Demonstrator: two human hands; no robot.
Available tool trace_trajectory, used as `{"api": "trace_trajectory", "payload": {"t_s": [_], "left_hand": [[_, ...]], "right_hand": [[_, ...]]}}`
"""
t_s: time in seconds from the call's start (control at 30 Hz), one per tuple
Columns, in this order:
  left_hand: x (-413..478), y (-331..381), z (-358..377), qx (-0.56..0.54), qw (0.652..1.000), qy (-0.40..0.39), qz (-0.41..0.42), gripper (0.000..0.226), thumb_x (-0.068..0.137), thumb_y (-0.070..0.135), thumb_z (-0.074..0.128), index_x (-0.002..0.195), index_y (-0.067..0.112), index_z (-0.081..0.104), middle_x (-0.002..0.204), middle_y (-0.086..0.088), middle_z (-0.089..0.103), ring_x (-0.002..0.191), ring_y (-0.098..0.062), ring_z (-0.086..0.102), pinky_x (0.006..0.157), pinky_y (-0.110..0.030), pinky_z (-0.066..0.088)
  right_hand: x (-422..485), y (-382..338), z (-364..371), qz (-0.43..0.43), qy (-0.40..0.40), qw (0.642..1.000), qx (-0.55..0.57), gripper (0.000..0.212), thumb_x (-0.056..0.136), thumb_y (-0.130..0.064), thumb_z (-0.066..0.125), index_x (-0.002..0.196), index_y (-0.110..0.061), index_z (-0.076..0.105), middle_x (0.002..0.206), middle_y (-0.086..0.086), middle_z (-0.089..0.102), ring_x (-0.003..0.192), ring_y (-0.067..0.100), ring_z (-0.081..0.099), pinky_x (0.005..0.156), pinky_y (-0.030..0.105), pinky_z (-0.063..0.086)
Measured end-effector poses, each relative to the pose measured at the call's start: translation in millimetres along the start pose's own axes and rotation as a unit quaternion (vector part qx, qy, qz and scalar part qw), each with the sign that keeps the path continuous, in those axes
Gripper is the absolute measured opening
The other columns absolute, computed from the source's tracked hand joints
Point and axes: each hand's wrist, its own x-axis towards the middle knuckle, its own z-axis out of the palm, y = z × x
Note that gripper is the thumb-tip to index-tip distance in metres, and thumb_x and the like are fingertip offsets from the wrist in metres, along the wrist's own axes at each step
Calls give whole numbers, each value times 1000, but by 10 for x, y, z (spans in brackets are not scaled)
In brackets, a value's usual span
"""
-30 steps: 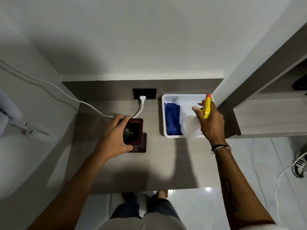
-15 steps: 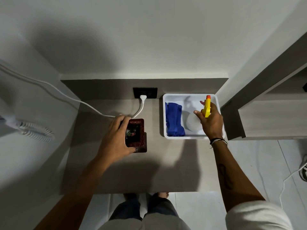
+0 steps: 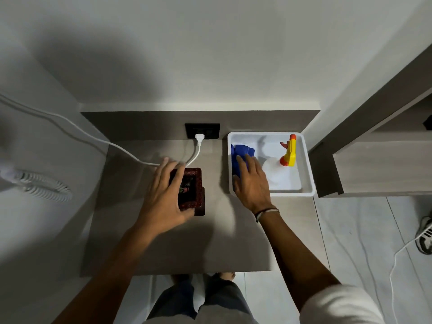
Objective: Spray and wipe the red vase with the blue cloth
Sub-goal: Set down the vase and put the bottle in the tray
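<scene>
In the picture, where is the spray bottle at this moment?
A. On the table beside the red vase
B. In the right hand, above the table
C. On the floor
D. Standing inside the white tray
D. The spray bottle stands free inside the white tray, while the right hand rests on the blue cloth in that tray.

I'm seeing both forearms bare here, no sleeves down to the wrists. The right wrist (image 3: 266,212) wears a thin dark cord bracelet next to a pale one. A white short sleeve (image 3: 339,305) covers the right upper arm. Below, dark blue trousers (image 3: 187,298), and bare toes (image 3: 225,275) poke out at the floor.
</scene>
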Motion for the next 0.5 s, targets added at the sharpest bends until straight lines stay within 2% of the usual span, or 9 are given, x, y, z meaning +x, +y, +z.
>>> {"api": "trace_trajectory", "payload": {"t_s": [0.07,0.13,0.23,0.4,0.5], "left_hand": [[9,12,13,26,999,-7,21,129,73,72,76,171,10,18,179,-13,11,166,-29,-11,132,-45,-8],[27,32,28,40,999,-5,30,131,77,86,60,172,10,13,181,-10,1,166,-25,-16,131,-40,-15],[34,27,64,50,998,1,30,133,79,96,49,172,8,10,179,-8,-9,166,-25,-17,131,-41,-15],[27,17,99,51,998,15,38,131,80,93,52,171,5,15,180,-14,4,167,-28,-8,133,-45,-7],[37,11,107,52,998,14,42,129,81,90,55,171,5,16,180,-15,6,167,-28,-7,134,-47,-5]], "right_hand": [[203,30,84,2,-86,995,-43,71,113,-29,47,172,-6,14,181,23,8,168,44,8,137,52,19],[345,96,165,9,-144,986,-79,78,112,-31,46,172,-6,3,181,23,-5,168,44,-4,138,52,10],[448,143,265,24,-187,978,-86,87,109,-33,51,172,-5,-2,180,24,-10,168,45,-7,138,54,10],[483,188,372,24,-192,978,-82,96,106,-31,58,172,-6,-8,178,26,-16,167,47,-10,137,55,10],[488,209,436,16,-190,976,-102,93,108,-29,55,171,-5,-9,178,28,-16,166,49,-10,137,56,9]]}}
